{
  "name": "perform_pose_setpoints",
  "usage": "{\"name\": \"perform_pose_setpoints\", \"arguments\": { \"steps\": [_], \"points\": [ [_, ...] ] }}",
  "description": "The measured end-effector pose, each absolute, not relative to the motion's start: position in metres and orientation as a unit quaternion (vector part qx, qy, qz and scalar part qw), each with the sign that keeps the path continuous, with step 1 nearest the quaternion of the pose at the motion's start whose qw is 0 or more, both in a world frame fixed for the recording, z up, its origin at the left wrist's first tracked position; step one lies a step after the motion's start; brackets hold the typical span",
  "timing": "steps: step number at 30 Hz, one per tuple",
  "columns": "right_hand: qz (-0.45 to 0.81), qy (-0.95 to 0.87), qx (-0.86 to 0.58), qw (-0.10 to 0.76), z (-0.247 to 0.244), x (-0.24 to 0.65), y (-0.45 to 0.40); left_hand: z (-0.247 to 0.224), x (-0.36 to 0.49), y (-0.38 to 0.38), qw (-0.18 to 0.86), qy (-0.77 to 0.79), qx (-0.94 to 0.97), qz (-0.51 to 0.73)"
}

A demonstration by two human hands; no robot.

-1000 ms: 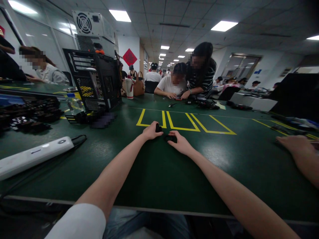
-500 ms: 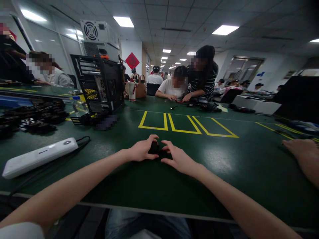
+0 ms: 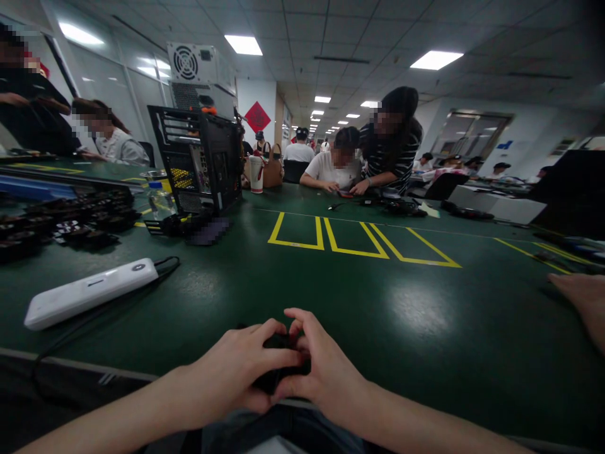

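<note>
Black object point(image 3: 274, 380): positioned between both hands near the front edge of the desk point(image 3: 472, 328); mostly covered by fingers.
White device point(image 3: 89, 294): laid at left, cord attached.
Left hand point(image 3: 246, 362): grip clamped on the black object.
Right hand point(image 3: 328, 372): fingers curled against its right side; whether grip is clamped cannot be told.
Yellow outlines point(image 3: 295, 244): marked beyond the hands.

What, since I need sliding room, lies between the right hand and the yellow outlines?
Only bare green tabletop between right hand and yellow outlines, in the head view.
</note>
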State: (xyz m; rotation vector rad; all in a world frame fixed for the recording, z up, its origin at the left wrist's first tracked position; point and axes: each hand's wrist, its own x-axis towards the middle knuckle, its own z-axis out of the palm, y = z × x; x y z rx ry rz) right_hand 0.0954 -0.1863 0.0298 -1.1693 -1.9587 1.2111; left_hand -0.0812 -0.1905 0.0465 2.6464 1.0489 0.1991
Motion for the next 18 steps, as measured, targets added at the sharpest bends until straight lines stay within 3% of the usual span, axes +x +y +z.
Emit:
{"name": "perform_pose_setpoints", "arguments": {
  "steps": [6,11,18],
  "points": [
    [0.418,-0.766,-0.422,0.246,0.034,0.085,-0.195,0.031,-0.096,-0.199,0.229,0.413,0.866,0.163],
    [0.338,-0.813,-0.411,0.236,0.031,0.101,-0.213,0.030,-0.135,-0.201,0.150,0.500,0.833,0.185],
    [0.124,-0.788,-0.537,0.275,0.009,0.176,-0.216,0.023,-0.228,-0.192,0.055,0.646,0.746,0.149]
  ]
}}
